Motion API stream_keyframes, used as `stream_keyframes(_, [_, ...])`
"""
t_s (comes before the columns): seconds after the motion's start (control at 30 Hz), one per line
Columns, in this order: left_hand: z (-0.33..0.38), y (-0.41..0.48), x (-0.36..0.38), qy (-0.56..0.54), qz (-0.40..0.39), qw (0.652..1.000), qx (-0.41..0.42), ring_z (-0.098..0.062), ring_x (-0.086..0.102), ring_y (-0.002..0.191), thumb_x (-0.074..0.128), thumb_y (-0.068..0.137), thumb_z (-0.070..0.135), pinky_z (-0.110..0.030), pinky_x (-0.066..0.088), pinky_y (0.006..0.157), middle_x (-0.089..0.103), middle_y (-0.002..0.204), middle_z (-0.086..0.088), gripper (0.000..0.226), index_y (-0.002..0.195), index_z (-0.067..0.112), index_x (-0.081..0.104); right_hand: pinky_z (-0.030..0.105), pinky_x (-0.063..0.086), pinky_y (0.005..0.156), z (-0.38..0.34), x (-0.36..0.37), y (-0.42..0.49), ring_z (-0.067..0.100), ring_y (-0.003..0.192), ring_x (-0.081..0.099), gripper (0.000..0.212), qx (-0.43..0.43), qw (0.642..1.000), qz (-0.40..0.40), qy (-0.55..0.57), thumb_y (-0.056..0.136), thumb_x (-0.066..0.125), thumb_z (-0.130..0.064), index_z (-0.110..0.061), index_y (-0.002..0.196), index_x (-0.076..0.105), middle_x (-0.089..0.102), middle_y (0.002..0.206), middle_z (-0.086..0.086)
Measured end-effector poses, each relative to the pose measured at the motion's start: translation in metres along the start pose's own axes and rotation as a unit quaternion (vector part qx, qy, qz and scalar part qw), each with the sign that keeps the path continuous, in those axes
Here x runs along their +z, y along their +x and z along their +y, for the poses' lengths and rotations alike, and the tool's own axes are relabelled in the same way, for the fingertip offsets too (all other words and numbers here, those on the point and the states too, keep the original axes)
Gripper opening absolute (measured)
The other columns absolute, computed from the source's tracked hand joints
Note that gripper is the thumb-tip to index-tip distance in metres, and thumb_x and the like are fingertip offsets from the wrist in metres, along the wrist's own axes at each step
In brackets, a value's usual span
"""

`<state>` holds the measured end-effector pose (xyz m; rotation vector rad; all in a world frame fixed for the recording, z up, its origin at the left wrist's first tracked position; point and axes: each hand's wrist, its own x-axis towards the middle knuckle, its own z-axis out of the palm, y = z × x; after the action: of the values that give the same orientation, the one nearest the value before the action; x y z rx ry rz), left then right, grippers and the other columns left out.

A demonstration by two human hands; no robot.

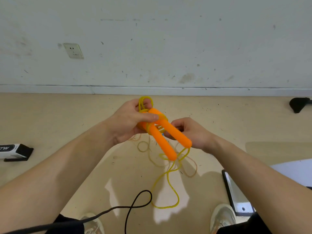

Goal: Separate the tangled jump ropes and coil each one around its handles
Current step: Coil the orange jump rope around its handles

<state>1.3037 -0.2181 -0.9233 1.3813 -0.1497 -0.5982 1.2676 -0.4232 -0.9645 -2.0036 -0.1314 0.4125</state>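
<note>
Two orange handles (166,135) of one jump rope lie side by side in front of me, held above the floor. My left hand (130,122) grips their upper ends, thumb pressed over a few turns of yellow rope (168,188) wound around them. A small yellow loop sticks up past my left fingers. My right hand (190,132) has its fingers curled behind the right handle, pinching the yellow rope there. The rest of that rope hangs down in loose loops to the floor between my shoes. A black cord (135,205) curls across the floor near my left shoe.
A black-and-white box (16,152) lies on the floor at the left. A dark-framed panel (234,193) leans at the right by my right shoe. A black foot of some stand (298,103) sits at the far right by the wall, which has a socket (73,50).
</note>
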Motion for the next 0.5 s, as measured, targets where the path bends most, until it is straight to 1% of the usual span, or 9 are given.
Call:
stream_keyframes(0.03, [-0.001, 0.000, -0.001, 0.029, 0.001, 1.000, 0.006, -0.028, 0.071, 0.084, 0.075, 0.076, -0.007, -0.042, 0.059, 0.070, 0.060, 0.090, -0.001, 0.044, 0.104, 0.015, 0.050, 0.022, 0.042, 0.054, 0.000, -0.002, 0.000, 0.000, 0.054, 0.048, 0.019, 0.002, 1.000, 0.006, -0.006, 0.088, 0.074, -0.020, -0.015, 0.070, 0.069, 0.054, 0.055, -0.015])
stream_keyframes(0.07, [-0.001, -0.001, -0.002, 0.053, 0.006, 0.999, 0.007, -0.027, 0.071, 0.087, 0.078, 0.074, -0.007, -0.042, 0.059, 0.070, 0.057, 0.094, 0.001, 0.049, 0.108, 0.015, 0.052, 0.022, 0.041, 0.056, 0.000, -0.006, 0.001, 0.002, 0.053, 0.048, 0.016, -0.001, 1.000, 0.014, -0.024, 0.087, 0.073, -0.018, -0.013, 0.072, 0.070, 0.054, 0.055, -0.012])
stream_keyframes(0.1, [-0.001, -0.001, -0.003, 0.073, 0.009, 0.997, 0.006, -0.026, 0.071, 0.088, 0.079, 0.072, -0.008, -0.042, 0.059, 0.070, 0.055, 0.099, 0.003, 0.052, 0.110, 0.016, 0.053, 0.025, 0.040, 0.057, 0.000, -0.009, 0.002, 0.005, 0.053, 0.046, 0.019, -0.004, 0.998, 0.021, -0.055, 0.085, 0.075, -0.022, -0.013, 0.070, 0.068, 0.053, 0.056, -0.008])
stream_keyframes(0.2, [0.001, -0.004, -0.003, 0.131, 0.001, 0.991, 0.008, -0.028, 0.071, 0.090, 0.082, 0.072, -0.005, -0.042, 0.059, 0.068, 0.056, 0.107, 0.005, 0.054, 0.111, 0.021, 0.055, 0.032, 0.032, 0.055, 0.000, -0.018, 0.002, 0.010, 0.051, 0.036, 0.044, 0.014, 0.985, 0.032, -0.171, 0.075, 0.079, -0.048, -0.018, 0.056, 0.052, 0.041, 0.054, -0.005])
stream_keyframes(0.23, [0.000, -0.005, -0.003, 0.152, -0.003, 0.988, 0.014, -0.026, 0.071, 0.090, 0.084, 0.070, -0.002, -0.042, 0.059, 0.068, 0.057, 0.108, 0.006, 0.057, 0.112, 0.023, 0.055, 0.032, 0.030, 0.054, 0.000, -0.020, 0.001, 0.011, 0.051, 0.034, 0.049, 0.025, 0.981, 0.027, -0.191, 0.074, 0.078, -0.053, -0.019, 0.054, 0.049, 0.038, 0.053, -0.005])
stream_keyframes(0.3, [0.000, -0.006, 0.000, 0.217, -0.001, 0.976, 0.033, -0.019, 0.067, 0.088, 0.086, 0.068, 0.002, -0.041, 0.060, 0.069, 0.057, 0.110, 0.008, 0.062, 0.116, 0.025, 0.054, 0.030, 0.028, 0.054, -0.002, -0.022, 0.000, 0.012, 0.051, 0.032, 0.052, 0.027, 0.980, 0.017, -0.197, 0.080, 0.073, -0.057, -0.017, 0.056, 0.051, 0.037, 0.054, -0.002])
stream_keyframes(0.37, [-0.001, -0.006, 0.002, 0.279, 0.017, 0.959, 0.053, -0.019, 0.064, 0.091, 0.085, 0.071, 0.001, -0.039, 0.061, 0.071, 0.057, 0.111, 0.008, 0.063, 0.119, 0.026, 0.052, 0.027, 0.028, 0.053, -0.008, -0.025, -0.002, 0.011, 0.049, 0.033, 0.046, 0.035, 0.989, 0.017, -0.146, 0.090, 0.066, -0.050, -0.016, 0.059, 0.062, 0.039, 0.051, -0.006])
stream_keyframes(0.43, [-0.003, -0.005, 0.002, 0.326, 0.047, 0.940, 0.085, -0.018, 0.062, 0.097, 0.086, 0.071, 0.005, -0.035, 0.061, 0.072, 0.056, 0.111, 0.008, 0.064, 0.119, 0.027, 0.051, 0.026, 0.027, 0.050, -0.015, -0.025, -0.004, 0.011, 0.049, 0.032, 0.038, 0.064, 0.997, 0.007, -0.036, 0.098, 0.059, -0.036, -0.012, 0.073, 0.073, 0.043, 0.053, -0.008])
stream_keyframes(0.5, [-0.008, -0.001, 0.002, 0.366, 0.092, 0.918, 0.118, -0.008, 0.058, 0.091, 0.085, 0.071, 0.006, -0.021, 0.057, 0.066, 0.055, 0.110, 0.009, 0.064, 0.119, 0.027, 0.048, 0.026, 0.028, 0.048, -0.022, -0.021, -0.005, 0.013, 0.048, 0.033, 0.035, 0.091, 0.993, 0.001, 0.078, 0.101, 0.052, -0.025, 0.001, 0.091, 0.074, 0.048, 0.060, -0.002])
